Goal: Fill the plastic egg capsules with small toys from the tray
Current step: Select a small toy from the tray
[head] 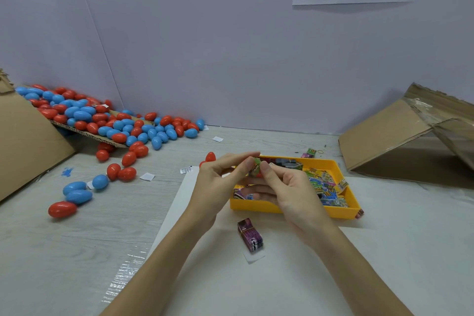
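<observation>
Left hand [218,182] and right hand [287,187] fingers both pinch a small green printed toy packet [256,165] above the yellow plastic tray [295,209], its 10 o'clock corner

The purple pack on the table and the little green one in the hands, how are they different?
The purple pack lies flat on the white sheet, touched by nobody; the green pack is pinched up in the air between the left hand and right hand.
The purple pack shows whole; fingers hide much of the green pack.
Both are small printed packs outside the yellow tray.
</observation>
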`<state>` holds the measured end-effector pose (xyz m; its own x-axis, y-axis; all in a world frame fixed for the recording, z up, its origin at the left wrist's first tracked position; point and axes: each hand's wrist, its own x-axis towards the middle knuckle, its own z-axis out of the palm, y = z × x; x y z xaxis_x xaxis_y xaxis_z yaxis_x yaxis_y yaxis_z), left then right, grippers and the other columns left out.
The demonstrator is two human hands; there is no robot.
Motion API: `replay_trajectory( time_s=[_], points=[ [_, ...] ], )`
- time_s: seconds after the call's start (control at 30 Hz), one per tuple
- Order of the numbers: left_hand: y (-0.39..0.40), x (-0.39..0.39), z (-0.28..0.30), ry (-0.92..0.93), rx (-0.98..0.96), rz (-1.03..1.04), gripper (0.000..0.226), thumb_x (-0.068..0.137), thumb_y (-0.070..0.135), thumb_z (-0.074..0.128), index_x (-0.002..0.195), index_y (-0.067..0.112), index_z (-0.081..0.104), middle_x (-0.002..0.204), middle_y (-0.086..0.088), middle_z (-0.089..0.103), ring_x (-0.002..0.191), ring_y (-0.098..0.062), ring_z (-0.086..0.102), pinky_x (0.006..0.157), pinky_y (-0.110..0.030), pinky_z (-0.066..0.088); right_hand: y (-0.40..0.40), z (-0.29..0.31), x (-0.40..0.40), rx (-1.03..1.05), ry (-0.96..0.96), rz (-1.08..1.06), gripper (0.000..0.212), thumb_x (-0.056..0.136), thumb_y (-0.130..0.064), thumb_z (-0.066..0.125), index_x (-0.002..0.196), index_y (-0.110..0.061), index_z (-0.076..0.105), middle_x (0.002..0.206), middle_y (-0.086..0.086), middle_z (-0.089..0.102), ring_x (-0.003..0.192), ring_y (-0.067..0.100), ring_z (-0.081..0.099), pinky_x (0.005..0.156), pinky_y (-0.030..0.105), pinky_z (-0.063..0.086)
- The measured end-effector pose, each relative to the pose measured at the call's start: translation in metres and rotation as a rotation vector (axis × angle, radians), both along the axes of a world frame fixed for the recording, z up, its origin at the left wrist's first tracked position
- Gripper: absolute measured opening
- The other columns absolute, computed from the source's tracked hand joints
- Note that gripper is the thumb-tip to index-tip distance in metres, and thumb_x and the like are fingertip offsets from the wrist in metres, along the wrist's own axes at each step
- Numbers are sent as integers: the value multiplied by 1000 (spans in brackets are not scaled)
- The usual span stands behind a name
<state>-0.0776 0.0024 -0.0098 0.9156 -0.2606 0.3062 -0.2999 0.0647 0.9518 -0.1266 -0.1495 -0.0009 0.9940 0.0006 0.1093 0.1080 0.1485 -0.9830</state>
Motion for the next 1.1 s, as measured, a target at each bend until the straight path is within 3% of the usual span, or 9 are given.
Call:
replay_trajectory(
  time_s=[0.13,0.23,0.3,0.43,0.6,0.77,0.9,1.03,1.1],
  points=[
    [-2,0,-3,-66,1,33,25,93,37,69,116,34,79,110,7,76,115,-14,66,101,-31,52,-1,-2,4,101,28,50,31,108,-26,46,117,-12,72,107,11,79,102,25,76,78,26,61],
    [-2,0,-3,-100,38,20,27,95,31,68,121,32,77,117,12,76,123,-12,62,106,-31,48,-2,-5,6,143,34,43,27,105,-23,56,126,-10,67,112,9,78,106,25,75,81,27,61],
    [-1,0,-3,-88,45,-37,28,99,27,65,125,32,74,121,13,75,123,-9,64,104,-27,51,-4,-7,6,127,32,-33,26,100,-17,64,125,-13,64,111,4,79,104,21,76,80,24,61],
    [-5,-3,-2,-17,-25,-19,31,95,38,67,124,30,75,119,12,76,118,-4,67,98,-19,53,-6,-9,7,-46,-33,-165,26,92,-11,76,115,-18,67,104,-2,80,97,14,77,80,23,61],
    [-7,-1,-7,46,-93,45,20,97,20,70,114,19,80,104,5,80,105,-8,74,84,-13,54,-2,-13,8,-157,-143,-229,27,86,-7,81,109,-15,69,98,-2,79,95,11,76,83,23,60],
    [-13,-3,-10,-23,-99,102,22,92,31,69,110,24,80,105,9,80,107,-6,73,90,-17,55,1,-17,9,-183,-182,-284,27,85,-5,81,109,-13,69,99,-2,78,96,9,75,84,24,60],
    [-14,-2,-14,-78,-81,127,19,95,25,68,110,25,80,104,9,80,105,-8,74,90,-18,55,3,-20,9,-189,-198,-298,28,85,-3,81,108,-13,68,100,-4,77,96,5,74,81,18,58],
    [-15,0,-16,-33,-86,108,22,100,21,65,118,19,78,110,9,79,109,-7,72,89,-19,56,2,-21,10,-215,-208,-319,27,87,-7,80,107,-19,67,100,-5,76,97,7,74,84,22,59],
    [-16,0,-14,-7,-66,103,26,100,31,62,121,24,76,113,13,77,111,-4,71,91,-24,59,-2,-21,11,-283,-218,-342,25,89,-13,79,109,-21,68,99,-7,75,95,6,74,82,23,60]
  ],
)
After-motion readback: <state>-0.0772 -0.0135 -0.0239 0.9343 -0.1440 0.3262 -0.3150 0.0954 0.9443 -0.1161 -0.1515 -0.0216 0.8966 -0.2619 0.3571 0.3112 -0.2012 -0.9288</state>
